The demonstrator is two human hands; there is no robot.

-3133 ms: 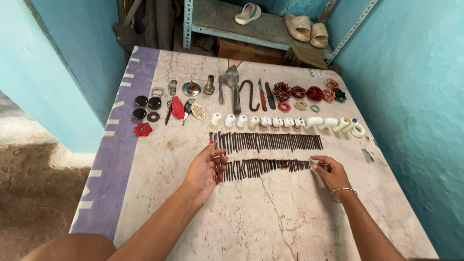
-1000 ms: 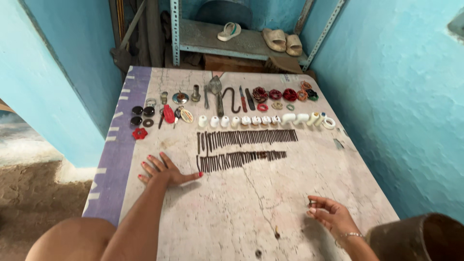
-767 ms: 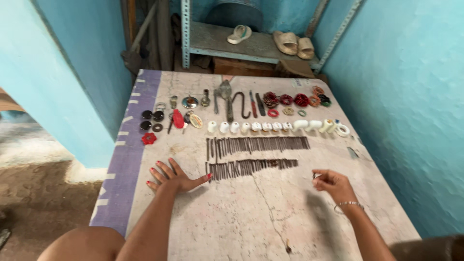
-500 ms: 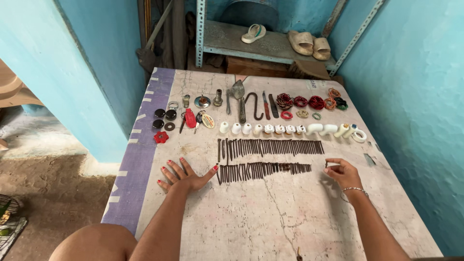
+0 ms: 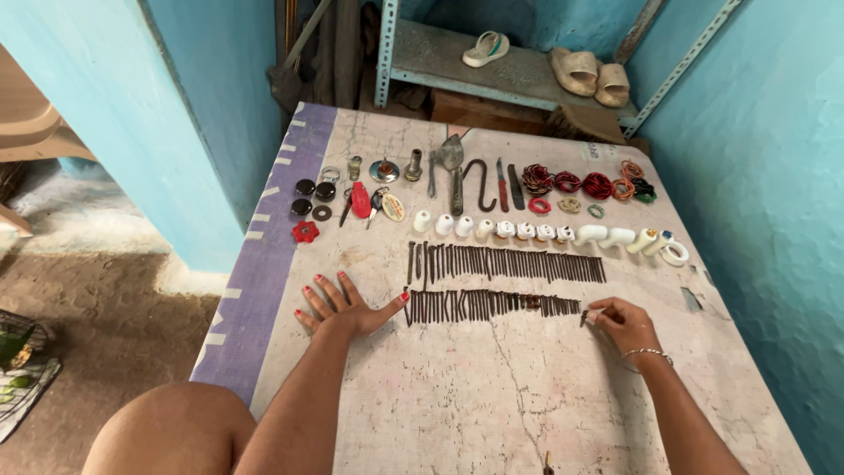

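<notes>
Two rows: dark nails, lower row [image 5: 492,305] as landmark.
Right hand [image 5: 626,321]: fingertips pinching one nail [image 5: 584,317] at the row's right end, upright like its neighbours.
Left hand [image 5: 345,306]: flat, fingers spread, thumb touching the row's left end.

Soft, even daylight filled the scene, bright without being harsh. It seemed to come from the left of the frame, where the ground [image 5: 97,290] looked palest and slightly washed out. The bench [image 5: 492,405] was evenly lit, with no glare on its pale surface. Shadows stayed faint: a thin, soft one sat under the left hand [image 5: 345,308] and another beneath the right hand [image 5: 626,324]. The shelf [image 5: 492,66] at top centre was dimmer, its recess dark. Focus held sharp across the middle; the rows of nails [image 5: 501,262] read crisply. Lines bowed at the edges, wide-lens style, and the bare knee [image 5: 171,431] at lower left looked soft.
</notes>
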